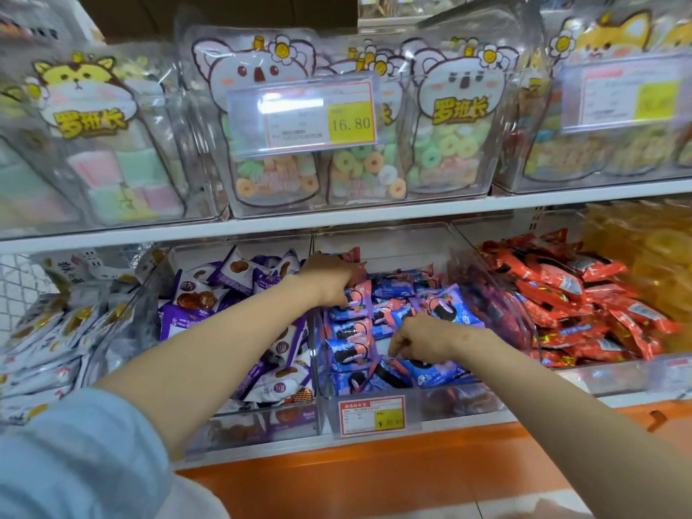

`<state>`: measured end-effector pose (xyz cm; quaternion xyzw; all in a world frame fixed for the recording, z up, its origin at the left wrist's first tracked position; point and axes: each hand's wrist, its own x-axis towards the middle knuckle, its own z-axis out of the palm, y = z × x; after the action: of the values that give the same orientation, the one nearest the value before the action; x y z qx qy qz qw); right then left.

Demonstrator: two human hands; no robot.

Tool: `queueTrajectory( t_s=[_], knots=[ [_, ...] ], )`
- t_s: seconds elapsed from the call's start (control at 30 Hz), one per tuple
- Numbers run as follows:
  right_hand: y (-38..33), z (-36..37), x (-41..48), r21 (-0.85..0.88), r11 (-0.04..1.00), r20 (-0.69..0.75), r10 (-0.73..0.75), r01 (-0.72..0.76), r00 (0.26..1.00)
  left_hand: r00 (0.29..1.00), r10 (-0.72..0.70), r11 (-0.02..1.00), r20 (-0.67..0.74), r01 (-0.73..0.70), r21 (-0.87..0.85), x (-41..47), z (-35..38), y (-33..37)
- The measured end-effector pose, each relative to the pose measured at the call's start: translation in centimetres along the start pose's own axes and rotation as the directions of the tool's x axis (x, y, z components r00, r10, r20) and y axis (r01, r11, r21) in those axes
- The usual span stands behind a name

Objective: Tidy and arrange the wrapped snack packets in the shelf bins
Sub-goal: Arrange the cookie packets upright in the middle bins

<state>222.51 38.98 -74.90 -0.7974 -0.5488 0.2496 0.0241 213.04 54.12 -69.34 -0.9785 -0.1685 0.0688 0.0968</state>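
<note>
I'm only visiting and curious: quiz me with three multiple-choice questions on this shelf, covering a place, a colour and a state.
1. The left hand and right hand are: A on the upper shelf B in the middle bin C on the floor
2. The packets just right of that bin are: A red B green C white
3. The candy bags above are: A hanging from hooks B standing in clear boxes C spilled flat
Answers: B, both reach inside it; A, they show bright red; B, they stand behind clear fronts.

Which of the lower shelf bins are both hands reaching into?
The middle bin, full of blue-and-pink packets; the left hand and right hand are both in it. Its neighbours hold purple packets and red packets.
</note>
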Motion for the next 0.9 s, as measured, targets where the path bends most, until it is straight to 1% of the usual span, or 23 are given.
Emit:
queueTrajectory(
  t_s=[0.07,0.17,0.23,0.33,0.4,0.53,0.63,0.67,0.7,0.73,0.8,0.83,0.9],
  knots=[
    [0.2,-0.1,0.1,0.004,1.000,0.013,0.013,-0.013,1.000,1.000,0.008,0.998,-0.002,-0.008,0.063,0.1,-0.4,0.0],
    [0.2,-0.4,0.1,-0.018,0.999,0.056,0.029,-0.028,0.998,0.999,0.016,0.985,-0.041,-0.008,0.170,0.3,-0.4,0.2],
    [0.1,-0.5,-0.2,-0.032,0.999,0.078,0.022,-0.020,0.997,0.999,0.013,0.977,-0.048,-0.002,0.214,0.4,-0.1,0.1],
    [-0.1,-0.7,-0.4,-0.022,1.000,0.091,0.020,-0.018,0.996,1.000,-0.004,0.978,-0.006,0.006,0.207,0.7,0.2,0.1],
    [0.0,-0.7,-0.3,-0.002,1.000,0.094,0.025,-0.024,0.995,1.000,0.017,0.975,0.022,-0.021,0.221,0.8,0.2,0.3],
    [0.0,-0.8,-0.5,0.098,0.995,0.083,0.016,-0.024,0.996,0.999,0.039,0.974,0.027,-0.044,0.223,0.7,0.1,0.2],
    [0.3,-1.2,-0.7,0.277,0.961,-0.027,0.014,-0.006,1.000,0.993,0.077,0.986,-0.086,-0.063,0.156,-0.1,-0.2,-0.1],
    [0.5,-1.4,-0.7,0.309,0.951,-0.057,0.012,0.006,0.998,0.987,0.098,0.991,-0.128,-0.085,0.106,-0.4,-0.3,-0.1],
    [0.7,-1.5,-0.9,0.335,0.942,-0.070,0.008,0.016,0.998,0.983,0.117,0.993,-0.140,-0.114,0.035,-0.9,-0.3,0.0],
    [0.7,-1.7,-1.1,0.369,0.929,-0.067,-0.003,0.028,0.998,0.985,0.136,0.989,-0.109,-0.142,-0.045,-1.3,-0.3,0.3],
    [0.4,-1.7,-1.9,0.416,0.908,-0.054,-0.032,0.051,0.998,0.983,0.182,0.974,0.032,-0.176,-0.142,-2.1,-0.2,1.1],
    [0.1,-1.7,-2.3,0.402,0.913,-0.055,-0.050,0.068,0.997,0.975,0.200,0.970,0.093,-0.184,-0.159,-2.3,0.0,1.5],
    [-0.6,-1.2,-2.7,0.344,0.935,-0.042,-0.074,0.084,0.996,0.967,0.218,0.964,0.133,-0.192,-0.183,-2.5,0.2,2.0]
  ],
)
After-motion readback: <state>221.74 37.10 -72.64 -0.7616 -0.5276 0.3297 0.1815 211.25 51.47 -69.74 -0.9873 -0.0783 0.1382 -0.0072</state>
